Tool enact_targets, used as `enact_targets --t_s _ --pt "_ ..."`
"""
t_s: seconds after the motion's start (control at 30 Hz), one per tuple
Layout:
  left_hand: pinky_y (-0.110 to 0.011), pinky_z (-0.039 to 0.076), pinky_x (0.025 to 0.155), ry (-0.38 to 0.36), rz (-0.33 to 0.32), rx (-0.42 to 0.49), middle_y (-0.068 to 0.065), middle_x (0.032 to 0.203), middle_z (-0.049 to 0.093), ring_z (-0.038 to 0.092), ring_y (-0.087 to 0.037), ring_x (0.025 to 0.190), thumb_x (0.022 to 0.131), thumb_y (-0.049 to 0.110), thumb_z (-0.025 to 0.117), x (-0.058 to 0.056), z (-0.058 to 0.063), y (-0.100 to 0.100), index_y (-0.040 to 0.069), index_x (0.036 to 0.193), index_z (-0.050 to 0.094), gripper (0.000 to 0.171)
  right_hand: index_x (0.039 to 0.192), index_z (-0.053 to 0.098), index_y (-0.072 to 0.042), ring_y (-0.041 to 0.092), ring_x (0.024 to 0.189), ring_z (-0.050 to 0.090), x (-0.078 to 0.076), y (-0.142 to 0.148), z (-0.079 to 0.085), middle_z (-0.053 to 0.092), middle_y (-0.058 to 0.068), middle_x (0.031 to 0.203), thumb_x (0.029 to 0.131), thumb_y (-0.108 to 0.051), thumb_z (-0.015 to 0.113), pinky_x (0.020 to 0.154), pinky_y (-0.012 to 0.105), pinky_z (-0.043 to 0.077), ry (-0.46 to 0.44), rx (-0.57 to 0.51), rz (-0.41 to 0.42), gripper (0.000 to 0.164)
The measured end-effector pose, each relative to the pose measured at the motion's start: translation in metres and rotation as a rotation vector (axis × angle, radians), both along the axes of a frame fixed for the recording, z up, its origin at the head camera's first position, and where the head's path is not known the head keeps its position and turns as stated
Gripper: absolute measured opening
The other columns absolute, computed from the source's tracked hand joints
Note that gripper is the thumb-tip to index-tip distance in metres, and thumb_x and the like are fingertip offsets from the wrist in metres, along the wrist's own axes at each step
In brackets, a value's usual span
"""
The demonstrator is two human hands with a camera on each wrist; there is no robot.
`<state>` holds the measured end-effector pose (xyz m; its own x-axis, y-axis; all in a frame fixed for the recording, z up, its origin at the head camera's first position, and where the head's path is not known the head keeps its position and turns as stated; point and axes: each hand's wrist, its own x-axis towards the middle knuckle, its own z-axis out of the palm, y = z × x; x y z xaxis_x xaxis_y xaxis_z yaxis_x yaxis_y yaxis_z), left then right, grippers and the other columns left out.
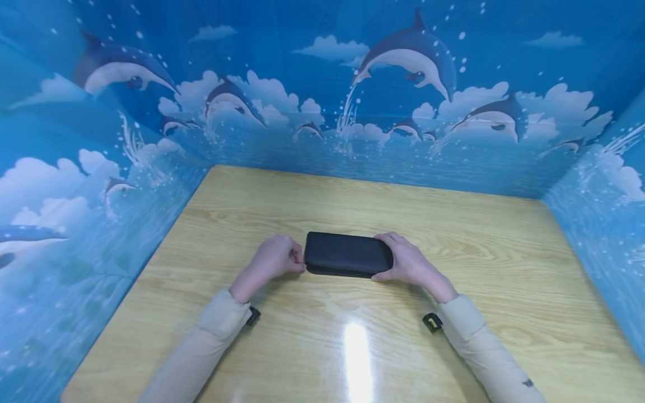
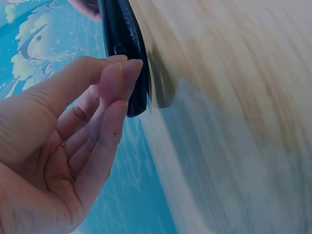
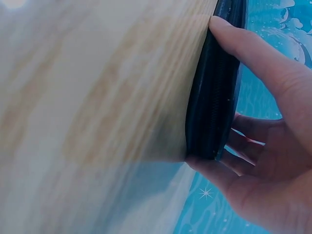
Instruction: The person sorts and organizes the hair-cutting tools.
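A black zippered case [image 1: 347,253], long and flat like a zip wallet, lies on the wooden table. My left hand [image 1: 278,257] is at its left end, thumb and fingertips pinched together against the zipped edge. In the left wrist view the zipper slider [image 2: 118,48] shows just above those fingertips; the pull tab itself is hidden between them. My right hand [image 1: 405,262] grips the case's right end, thumb on the near edge and fingers around the far side. The closed-looking zipper teeth [image 3: 217,97] run along the edge in the right wrist view.
The light wooden table [image 1: 504,268] spreads around the case. A blue dolphin-print curtain [image 1: 322,151] borders its back and sides. A bright light reflection [image 1: 358,358] lies on the near tabletop. Dark wrist devices [image 1: 432,322] sit by both cuffs.
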<state>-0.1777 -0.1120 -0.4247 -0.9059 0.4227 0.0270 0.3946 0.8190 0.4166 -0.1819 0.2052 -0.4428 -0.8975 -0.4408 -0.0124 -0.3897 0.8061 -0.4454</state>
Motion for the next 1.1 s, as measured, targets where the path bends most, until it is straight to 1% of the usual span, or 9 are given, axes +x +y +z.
enact_targets --t_s 0.13,0.23,0.37,0.67,0.77,0.9,1.1 --pt "-0.028 0.047 0.055 0.016 -0.016 0.008 0.011 0.057 0.061 0.05 -0.004 0.053 0.066 0.02 0.077 -0.003 0.0 -0.003 0.024 0.058 0.064 0.016 0.138 0.04 -0.011 0.034 0.12 0.043 0.001 0.0 -0.001 0.045 0.013 0.135 0.06 -0.046 0.082 0.094 0.057 0.042 0.007 -0.006 0.0 0.096" --pt "-0.029 0.048 0.057 0.034 -0.027 0.014 0.011 0.058 0.062 0.05 -0.003 0.054 0.065 0.019 0.077 -0.005 0.0 -0.006 0.024 0.058 0.064 0.016 0.138 0.04 -0.01 0.035 0.119 0.043 0.002 0.0 -0.002 0.046 0.014 0.135 0.06 -0.045 0.082 0.094 0.057 0.042 0.013 -0.013 0.001 0.096" --pt "-0.029 0.049 0.059 0.04 -0.031 0.016 0.011 0.06 0.062 0.05 -0.003 0.055 0.066 0.02 0.078 -0.008 0.0 -0.009 0.023 0.059 0.065 0.015 0.138 0.04 -0.011 0.034 0.119 0.044 0.002 0.0 -0.003 0.046 0.013 0.134 0.06 -0.044 0.083 0.094 0.057 0.043 0.015 -0.016 0.002 0.096" --pt "-0.031 0.049 0.061 0.002 -0.004 0.006 0.011 0.061 0.064 0.051 -0.004 0.056 0.066 0.024 0.08 -0.011 0.002 -0.012 0.024 0.06 0.066 0.016 0.138 0.04 -0.01 0.034 0.118 0.044 0.003 -0.001 -0.004 0.047 0.013 0.133 0.061 -0.043 0.082 0.092 0.057 0.043 0.026 -0.013 0.025 0.093" --pt "-0.031 0.049 0.061 0.003 -0.002 -0.001 0.011 0.061 0.064 0.051 -0.004 0.056 0.066 0.026 0.08 -0.013 0.001 -0.013 0.024 0.06 0.066 0.016 0.138 0.04 -0.01 0.033 0.118 0.044 0.003 0.0 -0.004 0.047 0.013 0.133 0.061 -0.043 0.082 0.092 0.057 0.044 0.031 -0.01 0.029 0.093" --pt "-0.031 0.05 0.06 0.023 0.004 -0.013 0.01 0.063 0.065 0.051 -0.004 0.057 0.066 0.026 0.08 -0.016 0.001 -0.014 0.024 0.06 0.066 0.015 0.138 0.04 -0.01 0.034 0.118 0.044 0.002 0.0 -0.003 0.047 0.013 0.133 0.061 -0.044 0.081 0.092 0.057 0.043 0.039 -0.011 0.034 0.093" --pt "-0.031 0.05 0.061 0.034 0.02 -0.004 0.009 0.064 0.066 0.052 -0.005 0.057 0.066 0.024 0.08 -0.021 0.002 -0.015 0.023 0.06 0.067 0.014 0.139 0.039 -0.01 0.035 0.119 0.043 0.002 0.0 -0.001 0.046 0.014 0.134 0.062 -0.044 0.081 0.093 0.058 0.043 0.044 -0.007 0.039 0.094"
